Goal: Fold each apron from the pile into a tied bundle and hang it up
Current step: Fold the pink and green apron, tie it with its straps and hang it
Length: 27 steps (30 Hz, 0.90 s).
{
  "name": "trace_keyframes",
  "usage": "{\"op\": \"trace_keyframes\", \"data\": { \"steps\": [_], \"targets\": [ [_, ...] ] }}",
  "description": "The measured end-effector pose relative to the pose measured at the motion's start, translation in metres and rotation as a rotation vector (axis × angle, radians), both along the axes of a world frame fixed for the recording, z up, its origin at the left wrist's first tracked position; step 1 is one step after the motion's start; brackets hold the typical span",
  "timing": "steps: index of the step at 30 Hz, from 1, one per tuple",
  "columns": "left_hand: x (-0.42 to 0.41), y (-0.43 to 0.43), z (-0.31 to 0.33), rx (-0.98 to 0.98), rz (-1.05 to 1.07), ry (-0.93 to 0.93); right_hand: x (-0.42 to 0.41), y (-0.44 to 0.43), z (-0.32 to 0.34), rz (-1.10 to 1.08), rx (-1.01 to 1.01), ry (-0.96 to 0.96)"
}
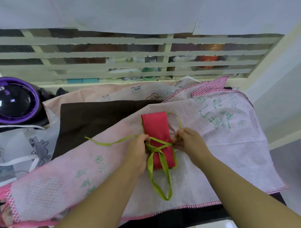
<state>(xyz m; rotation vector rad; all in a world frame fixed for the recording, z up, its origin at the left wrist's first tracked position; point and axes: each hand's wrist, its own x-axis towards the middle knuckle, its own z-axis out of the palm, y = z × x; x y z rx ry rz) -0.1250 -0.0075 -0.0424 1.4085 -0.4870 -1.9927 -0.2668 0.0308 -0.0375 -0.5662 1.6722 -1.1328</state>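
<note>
At the centre of the head view, on a spread of aprons covering the worktop (197,218), lies the red apron bundle (158,130), folded into a narrow oblong with green edging, its long axis running away from the person. A green tie (160,143) crosses the bundle about midway along its length, and both hands work at that crossing. The left hand (139,152) sits at the bundle's left edge, its grip closed in a pinch on the tie where the strands bunch together. The right hand (187,140) sits at the bundle's right edge, its grip likewise closed in a pinch on the tie. From the crossing a green loop (160,179) hangs toward the person, past the bundle's near end, and one loose tail (106,143) trails off to the left over the cloth. Directly under the bundle is a pink checked apron (234,138) with green printed characters, lying flat. A dark brown apron (95,120) shows from beneath it on the left, and farther left a white apron (17,148) with cartoon drawings is crumpled near a round purple appliance (10,99). Behind the worktop runs a cream slatted grille (114,57).
</note>
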Motion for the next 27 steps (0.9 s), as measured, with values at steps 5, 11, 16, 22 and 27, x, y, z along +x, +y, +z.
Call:
{"op": "trace_keyframes", "data": {
  "steps": [5, 11, 16, 22, 27],
  "targets": [
    [0.023, -0.017, 0.044, -0.654, -0.384, -0.19, -0.013, -0.017, 0.047, -0.046, -0.157, -0.132],
    [0.056, -0.036, 0.041, -1.888, -0.995, -0.739, -0.003, -0.02, 0.076, 0.114, -0.267, -0.149],
    [0.068, -0.007, -0.021, -1.924, -1.278, -0.774, 0.004, 0.02, 0.021, 0.63, -0.03, 0.475],
    [0.067, 0.021, -0.026, -1.387, -1.112, -0.611, 0.013, 0.044, 0.005, 0.626, 0.004, 0.36],
    [0.052, 0.039, -0.011, -1.186, -0.902, -0.667, 0.02, 0.054, 0.004, 0.562, -0.015, 0.328]
  ]
}}
